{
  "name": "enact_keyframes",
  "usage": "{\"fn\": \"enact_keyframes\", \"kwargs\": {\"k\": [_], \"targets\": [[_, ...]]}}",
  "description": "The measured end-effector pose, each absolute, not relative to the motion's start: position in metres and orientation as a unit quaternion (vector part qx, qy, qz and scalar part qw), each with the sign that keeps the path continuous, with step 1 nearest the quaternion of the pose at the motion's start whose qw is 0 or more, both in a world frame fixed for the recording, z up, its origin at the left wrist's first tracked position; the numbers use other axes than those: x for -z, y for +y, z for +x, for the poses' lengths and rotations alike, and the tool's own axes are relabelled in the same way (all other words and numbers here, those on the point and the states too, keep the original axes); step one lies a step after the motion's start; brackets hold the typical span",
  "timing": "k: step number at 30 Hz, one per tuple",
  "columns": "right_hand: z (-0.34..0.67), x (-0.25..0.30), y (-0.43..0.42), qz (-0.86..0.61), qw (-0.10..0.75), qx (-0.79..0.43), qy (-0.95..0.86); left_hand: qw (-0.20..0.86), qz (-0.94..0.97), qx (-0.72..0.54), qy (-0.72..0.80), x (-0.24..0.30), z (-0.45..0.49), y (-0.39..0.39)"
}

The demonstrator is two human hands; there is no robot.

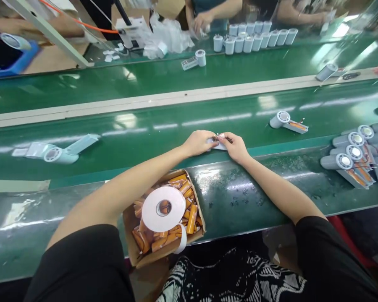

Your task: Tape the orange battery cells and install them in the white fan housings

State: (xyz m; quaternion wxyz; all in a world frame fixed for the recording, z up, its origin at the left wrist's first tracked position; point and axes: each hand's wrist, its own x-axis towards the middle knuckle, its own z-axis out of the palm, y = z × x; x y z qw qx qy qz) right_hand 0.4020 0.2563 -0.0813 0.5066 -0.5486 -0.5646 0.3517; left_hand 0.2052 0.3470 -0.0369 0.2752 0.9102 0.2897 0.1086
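Note:
My left hand (199, 143) and my right hand (234, 147) meet over the near edge of the green belt, fingers closed. Between them lies a pale grey plastic part (219, 146), partly hidden under the fingers. Thin wires with a small white end (218, 135) stick up between my fingertips; which fingers pinch them is too small to tell. Below my left forearm stands a cardboard box (198, 239) of orange-wrapped batteries (192, 219). On top of the batteries rests a roll of white tape (151, 212), its loose end hanging over the box rim.
Grey fan-like housings with open handles (345, 161) crowd the right side. One housing (280, 119) lies on the belt at right, another (61, 155) at left. A pale rail (164, 100) divides the belts. Across them, co-workers' hands (204, 21) work near rows of grey cylinders (248, 44).

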Motion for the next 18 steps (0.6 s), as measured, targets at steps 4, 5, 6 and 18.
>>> {"fn": "enact_keyframes", "kwargs": {"k": [4,5,6,18], "targets": [[0.406,0.083,0.258,-0.549,0.554,-0.372,-0.503,0.319,0.894,-0.173,0.262,0.043,0.202,0.347],[0.407,0.083,0.259,-0.555,0.559,-0.386,-0.48,0.324,0.892,-0.174,0.263,0.043,0.201,0.346],[0.408,0.084,0.26,-0.558,0.563,-0.4,-0.461,0.328,0.889,-0.172,0.269,0.043,0.2,0.346],[0.418,0.066,0.257,-0.509,0.465,-0.39,-0.611,0.159,0.961,-0.15,0.171,0.051,0.2,0.351]]}}
